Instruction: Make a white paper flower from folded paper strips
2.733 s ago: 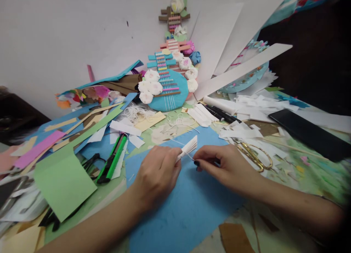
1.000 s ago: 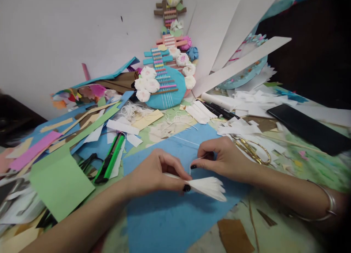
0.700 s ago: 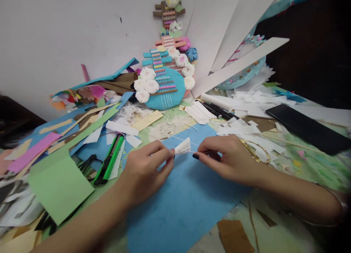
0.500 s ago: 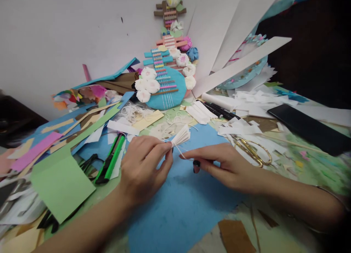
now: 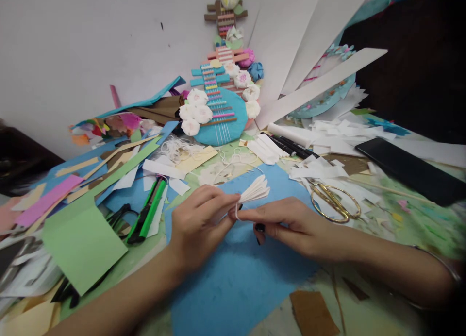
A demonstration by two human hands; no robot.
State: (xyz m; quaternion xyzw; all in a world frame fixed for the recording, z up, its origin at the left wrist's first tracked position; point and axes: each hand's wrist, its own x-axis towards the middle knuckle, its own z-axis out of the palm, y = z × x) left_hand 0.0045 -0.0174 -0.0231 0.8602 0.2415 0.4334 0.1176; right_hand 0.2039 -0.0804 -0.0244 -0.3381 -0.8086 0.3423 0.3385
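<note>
My left hand (image 5: 202,224) pinches the narrow end of a pleated white paper fan (image 5: 257,189), whose spread folds point up and to the right. A white string (image 5: 237,211) loops round the pinched end. My right hand (image 5: 291,224) is close beside it, index finger stretched to the string and touching the fan's base, the other fingers curled under. The string appears to run into the right hand's grip, partly hidden. Both hands are above a blue paper sheet (image 5: 233,277).
Golden scissors (image 5: 333,200) and a black phone (image 5: 411,171) lie to the right. On the left are a green cutter knife (image 5: 151,212) and a green paper piece (image 5: 85,246). White folded strips (image 5: 267,149), markers (image 5: 287,146) and paper guitars with white flowers (image 5: 222,117) stand behind.
My left hand has moved right and slightly down with the fan, which is turned further right. My right fingertip has come up against the fan's base, drawing the string round it.
</note>
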